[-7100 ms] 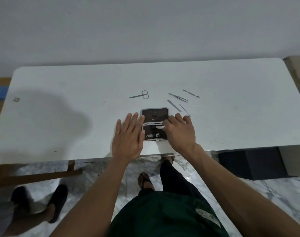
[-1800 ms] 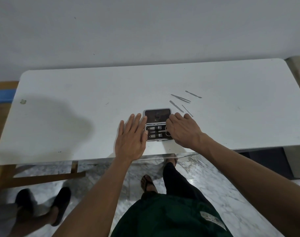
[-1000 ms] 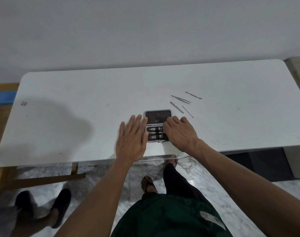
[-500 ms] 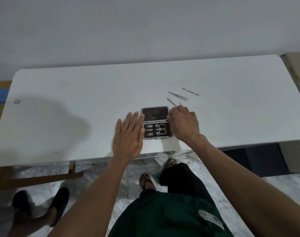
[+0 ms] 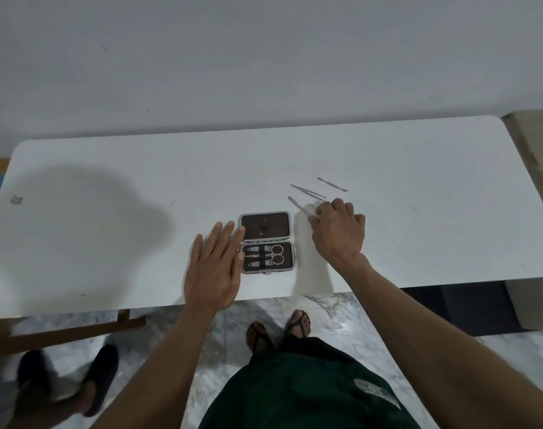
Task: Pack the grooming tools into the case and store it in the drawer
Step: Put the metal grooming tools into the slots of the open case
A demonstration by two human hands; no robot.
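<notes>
The small grooming case (image 5: 265, 241) lies open near the front edge of the white table (image 5: 109, 243). Its lower half holds scissors (image 5: 275, 254) and two nail clippers (image 5: 258, 257). My left hand (image 5: 214, 264) lies flat on the table, fingers apart, touching the case's left side. My right hand (image 5: 338, 233) is to the right of the case, with thumb and forefinger pinched on the near end of a flat nail file (image 5: 298, 205) that rests on the table. Tweezers (image 5: 307, 192) and a thin cuticle tool (image 5: 332, 184) lie loose just beyond.
Another person's dark shoes (image 5: 66, 382) stand on the marble floor at bottom left. A dark box (image 5: 468, 305) sits under the table's right end, and a wooden bar (image 5: 62, 332) runs under its left. My sandalled feet (image 5: 279, 329) are below the table edge.
The scissors went from the table into the case. My right hand has left the case and moved up and right to the loose tools. My left hand has stayed beside the case.
</notes>
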